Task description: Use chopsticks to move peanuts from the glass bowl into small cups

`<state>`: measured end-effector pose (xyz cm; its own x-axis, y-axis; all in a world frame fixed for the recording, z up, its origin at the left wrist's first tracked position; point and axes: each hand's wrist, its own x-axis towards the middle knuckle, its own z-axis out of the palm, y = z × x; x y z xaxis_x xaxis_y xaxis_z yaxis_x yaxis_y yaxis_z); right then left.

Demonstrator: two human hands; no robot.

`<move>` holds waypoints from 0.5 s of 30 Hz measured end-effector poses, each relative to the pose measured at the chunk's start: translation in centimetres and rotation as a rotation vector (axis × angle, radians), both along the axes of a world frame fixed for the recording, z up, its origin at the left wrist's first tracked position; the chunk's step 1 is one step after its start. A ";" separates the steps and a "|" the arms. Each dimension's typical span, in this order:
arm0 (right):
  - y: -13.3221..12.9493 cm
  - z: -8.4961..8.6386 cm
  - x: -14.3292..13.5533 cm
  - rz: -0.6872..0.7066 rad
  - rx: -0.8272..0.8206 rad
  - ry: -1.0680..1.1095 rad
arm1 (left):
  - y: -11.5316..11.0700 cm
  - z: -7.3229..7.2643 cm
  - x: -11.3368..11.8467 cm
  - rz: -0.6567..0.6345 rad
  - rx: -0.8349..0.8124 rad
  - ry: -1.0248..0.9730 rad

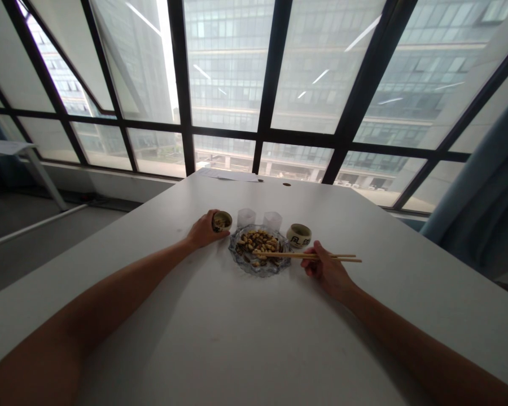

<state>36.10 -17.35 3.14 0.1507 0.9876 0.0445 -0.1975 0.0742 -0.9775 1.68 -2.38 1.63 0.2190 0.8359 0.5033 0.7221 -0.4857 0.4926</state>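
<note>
My left hand is closed round a small ceramic cup, tilted so that some small brownish bits show inside. A pair of wooden chopsticks is held in my right hand, fingers pinched about them. Their tips reach left over a scalloped clear glass plate. On that plate lies a heap of nuts, mixed tan and dark. Whether the tips grip a nut is too small to tell. A second ceramic cup with dark characters stands right of the plate, just beyond my right hand.
Two translucent plastic cups stand behind the plate. White papers lie at the far end of the white table. Large windows rise beyond it, and a blue curtain hangs at the right.
</note>
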 end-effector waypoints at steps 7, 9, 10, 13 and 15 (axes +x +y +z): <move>-0.1 0.2 -0.1 0.017 -0.012 -0.003 | 0.0 -0.1 0.1 -0.002 0.006 0.020; -0.1 0.1 0.0 0.020 -0.008 -0.013 | 0.0 -0.1 0.0 -0.002 0.006 0.023; 0.0 0.0 0.0 0.020 -0.006 -0.014 | 0.1 -0.1 0.0 -0.001 0.007 0.023; 0.2 -0.3 0.3 0.001 0.005 -0.013 | 0.1 -0.1 0.1 0.005 0.005 0.020; 0.4 -0.4 0.5 -0.042 0.019 -0.016 | 0.1 -0.1 0.1 0.006 0.006 0.025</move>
